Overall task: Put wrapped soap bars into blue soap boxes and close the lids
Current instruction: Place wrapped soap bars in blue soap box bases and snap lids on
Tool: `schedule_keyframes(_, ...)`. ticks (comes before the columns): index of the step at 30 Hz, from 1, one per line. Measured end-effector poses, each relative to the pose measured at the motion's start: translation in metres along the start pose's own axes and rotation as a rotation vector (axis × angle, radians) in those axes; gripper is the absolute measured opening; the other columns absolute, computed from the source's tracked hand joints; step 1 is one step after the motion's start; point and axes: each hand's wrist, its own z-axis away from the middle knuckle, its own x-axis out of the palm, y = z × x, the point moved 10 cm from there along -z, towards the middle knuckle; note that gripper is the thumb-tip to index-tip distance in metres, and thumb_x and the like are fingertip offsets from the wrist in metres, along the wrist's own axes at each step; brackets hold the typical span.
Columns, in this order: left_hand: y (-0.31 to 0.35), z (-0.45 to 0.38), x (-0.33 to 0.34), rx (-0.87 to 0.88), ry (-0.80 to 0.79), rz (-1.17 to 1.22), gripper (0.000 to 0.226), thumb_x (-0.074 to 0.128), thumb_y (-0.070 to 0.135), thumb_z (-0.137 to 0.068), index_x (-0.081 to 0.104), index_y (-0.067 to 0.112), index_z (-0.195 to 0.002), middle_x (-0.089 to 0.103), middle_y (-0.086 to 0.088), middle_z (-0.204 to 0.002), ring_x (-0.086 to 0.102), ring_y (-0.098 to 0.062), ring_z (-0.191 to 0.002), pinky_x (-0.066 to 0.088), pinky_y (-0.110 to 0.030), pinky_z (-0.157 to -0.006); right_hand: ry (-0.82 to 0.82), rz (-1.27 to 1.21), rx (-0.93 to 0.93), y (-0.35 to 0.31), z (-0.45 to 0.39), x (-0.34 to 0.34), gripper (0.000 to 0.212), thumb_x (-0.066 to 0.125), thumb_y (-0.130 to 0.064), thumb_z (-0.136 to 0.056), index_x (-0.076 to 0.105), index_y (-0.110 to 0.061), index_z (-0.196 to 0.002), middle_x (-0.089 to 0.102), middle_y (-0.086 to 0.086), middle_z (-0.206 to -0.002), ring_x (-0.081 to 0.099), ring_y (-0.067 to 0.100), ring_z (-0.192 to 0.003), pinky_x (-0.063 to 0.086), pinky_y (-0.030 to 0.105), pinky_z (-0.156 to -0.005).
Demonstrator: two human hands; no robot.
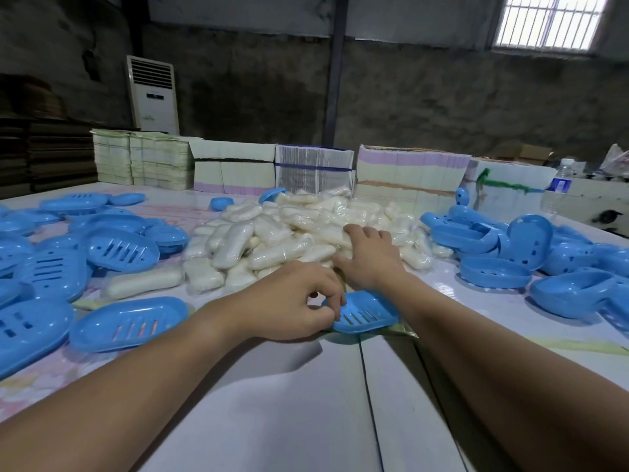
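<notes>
while a slotted blue plastic soap box half [366, 315] lies on the white table [272, 403] near the front edge, its left rim is pinched by the curled fingers of the left hand [289, 301]. the right hand [369, 257] is stretched forward, fingers spread flat on the heap of clear-wrapped white soap bars [292, 233] just beyond.

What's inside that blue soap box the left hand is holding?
The blue soap box looks empty: its slotted floor shows bare, with no soap in it. The left hand pinches its near-left rim and covers that corner, so that part stays hidden.
</notes>
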Motion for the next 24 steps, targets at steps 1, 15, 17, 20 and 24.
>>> schedule_keyframes(1,-0.001,0.000,0.000,-0.004,-0.008,-0.001,0.011,0.060,0.022,-0.072,0.071,0.024,-0.069,0.070,0.013,-0.095,0.063,-0.005,-0.095,0.049,-0.030,-0.086,0.031,-0.036,-0.011,0.000,0.001,-0.005,0.052,0.052,-0.045,-0.092,0.039,-0.029,-0.140,0.047,0.009,-0.139,0.036,0.033,-0.126,0.036,0.047,-0.102)
schedule_keyframes(15,-0.003,0.002,0.002,-0.055,-0.022,0.038,0.027,0.089,0.028,-0.071,0.065,0.030,-0.061,0.070,0.014,-0.099,0.064,-0.001,-0.098,0.050,-0.026,-0.083,-0.147,-0.409,0.065,0.014,0.021,-0.020,0.051,0.079,-0.024,-0.077,0.058,-0.030,-0.124,0.059,0.001,-0.128,0.056,0.017,-0.103,0.048,0.031,-0.086)
schedule_keyframes(17,-0.002,0.003,0.002,-0.067,-0.024,0.046,0.030,0.089,0.025,-0.072,0.063,0.032,-0.059,0.071,0.011,-0.099,0.065,-0.004,-0.097,0.051,-0.029,-0.083,-0.213,-0.403,0.084,0.020,0.028,-0.016,0.058,0.079,-0.022,-0.075,0.055,-0.031,-0.127,0.057,0.002,-0.126,0.055,0.018,-0.106,0.049,0.030,-0.082)
schedule_keyframes(20,-0.003,0.003,0.001,-0.095,-0.024,0.057,0.030,0.088,0.025,-0.072,0.062,0.032,-0.058,0.072,0.010,-0.098,0.065,-0.005,-0.096,0.052,-0.032,-0.085,-0.231,-0.379,0.082,0.030,0.040,-0.011,0.055,0.077,-0.027,-0.077,0.052,-0.035,-0.125,0.054,-0.001,-0.111,0.054,0.016,-0.098,0.041,0.019,-0.064)
schedule_keyframes(24,-0.007,0.004,0.004,-0.130,-0.034,0.078,0.027,0.088,0.026,-0.072,0.064,0.032,-0.061,0.071,0.014,-0.098,0.065,-0.006,-0.097,0.052,-0.037,-0.089,-0.138,-0.354,0.118,0.045,0.051,-0.011,0.059,0.070,-0.042,-0.074,0.047,-0.037,-0.129,0.056,0.001,-0.107,0.055,0.016,-0.089,0.041,0.025,-0.067)
